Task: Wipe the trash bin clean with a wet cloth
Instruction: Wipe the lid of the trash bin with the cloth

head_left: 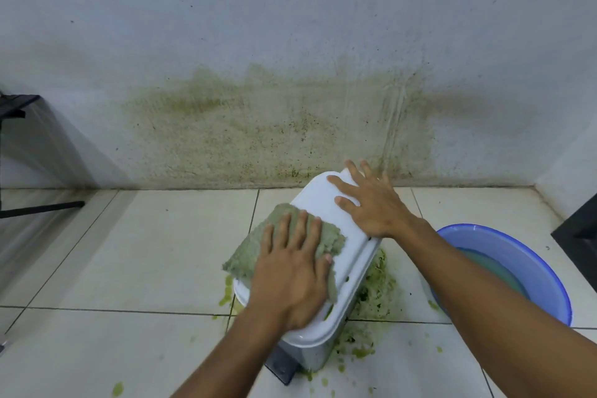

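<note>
Mid-wipe: our left hand [292, 271] presses the cloth [258, 249] flat, fingers spread, on the bin [352, 262] lid; right hand [371, 200] lies open, steadying it. Bin stands on tiled floor [145, 252] beside basin [549, 271]. Next likely: rinse, do sides.

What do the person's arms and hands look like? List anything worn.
Both forearms are bare as far as the frame shows, with no sleeves visible. The left hand and the right hand wear no gloves, and I see no rings, watch or bracelets on either.
</note>
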{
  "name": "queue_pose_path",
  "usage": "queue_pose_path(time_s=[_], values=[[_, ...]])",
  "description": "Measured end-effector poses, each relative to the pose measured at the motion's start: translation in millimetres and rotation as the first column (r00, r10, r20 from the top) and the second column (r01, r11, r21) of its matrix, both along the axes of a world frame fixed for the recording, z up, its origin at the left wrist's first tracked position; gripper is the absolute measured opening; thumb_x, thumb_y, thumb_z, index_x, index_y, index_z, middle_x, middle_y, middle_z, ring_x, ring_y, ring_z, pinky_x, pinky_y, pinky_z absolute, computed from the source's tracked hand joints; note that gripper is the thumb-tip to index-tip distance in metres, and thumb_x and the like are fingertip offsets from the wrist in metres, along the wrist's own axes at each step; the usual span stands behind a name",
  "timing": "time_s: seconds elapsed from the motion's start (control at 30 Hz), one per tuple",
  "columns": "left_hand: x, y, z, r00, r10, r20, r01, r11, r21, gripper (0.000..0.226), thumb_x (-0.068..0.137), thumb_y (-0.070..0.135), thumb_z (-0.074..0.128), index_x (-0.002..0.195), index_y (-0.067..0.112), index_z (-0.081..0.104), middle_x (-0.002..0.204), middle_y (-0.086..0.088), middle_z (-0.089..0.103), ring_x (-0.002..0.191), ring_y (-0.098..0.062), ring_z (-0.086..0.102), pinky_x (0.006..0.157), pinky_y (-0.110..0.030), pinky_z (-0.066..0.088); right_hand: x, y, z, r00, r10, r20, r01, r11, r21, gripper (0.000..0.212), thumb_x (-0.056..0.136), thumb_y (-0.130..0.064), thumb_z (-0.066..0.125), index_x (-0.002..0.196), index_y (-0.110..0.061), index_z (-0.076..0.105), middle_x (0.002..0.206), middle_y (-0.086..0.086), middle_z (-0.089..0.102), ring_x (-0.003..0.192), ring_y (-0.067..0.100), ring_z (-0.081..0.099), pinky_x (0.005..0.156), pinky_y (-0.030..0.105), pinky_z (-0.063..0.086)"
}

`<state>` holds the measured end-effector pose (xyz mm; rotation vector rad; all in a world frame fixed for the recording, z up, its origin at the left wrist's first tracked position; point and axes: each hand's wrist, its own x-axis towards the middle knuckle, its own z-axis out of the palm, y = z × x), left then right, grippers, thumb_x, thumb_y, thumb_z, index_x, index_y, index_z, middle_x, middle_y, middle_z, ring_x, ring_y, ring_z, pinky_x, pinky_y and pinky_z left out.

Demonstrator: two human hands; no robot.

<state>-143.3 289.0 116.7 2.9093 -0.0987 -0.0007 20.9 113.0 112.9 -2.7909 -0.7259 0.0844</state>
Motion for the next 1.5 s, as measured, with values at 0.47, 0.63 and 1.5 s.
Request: queue_pose_path(time_s=[0.47, 0.63, 1.5], values=[[67.5, 63.6, 10.6, 0.993, -0.062, -0.102, 0.066, 0.997, 0.043, 0.062, 0.108, 0.055, 0.017, 0.165, 0.037, -0.001, 0.174, 0.004, -0.006, 0.160, -0.018, -0.010, 0.128, -0.043, -0.011, -39.4, -4.8, 7.2, 0.932, -0.348, 0.098, 0.361, 0.916, -0.176, 0.072, 0.093, -0.068, 0.015, 0.157, -0.033, 0.014, 0.165, 0.009, 0.010, 0.151, 0.035, -0.002, 0.104, 0.080, -0.008], [17.7, 31.0, -1.9, 1.000, -0.020, 0.012, 0.020, 1.000, 0.007, 0.068, 0.101, 0.058, 0.001, 0.165, 0.033, -0.004, 0.170, 0.009, -0.012, 0.158, -0.016, -0.018, 0.127, -0.043, -0.015, -23.2, -13.4, 4.0, 0.999, -0.023, -0.026, 0.022, 0.999, -0.039, 0.051, 0.102, -0.058, 0.020, 0.151, -0.056, 0.009, 0.167, -0.016, 0.000, 0.153, 0.010, -0.007, 0.120, 0.057, -0.007], [53.9, 56.9, -15.2, 0.977, 0.156, 0.147, -0.137, 0.981, -0.134, 0.062, 0.107, 0.049, 0.017, 0.165, 0.029, 0.018, 0.175, 0.000, 0.008, 0.161, -0.016, -0.003, 0.128, -0.039, -0.009, -79.9, 21.8, 5.8, 0.971, -0.238, -0.008, 0.234, 0.961, -0.151, 0.072, 0.097, -0.066, 0.011, 0.158, -0.028, 0.003, 0.166, 0.005, 0.008, 0.153, 0.028, -0.006, 0.109, 0.077, 0.002]])
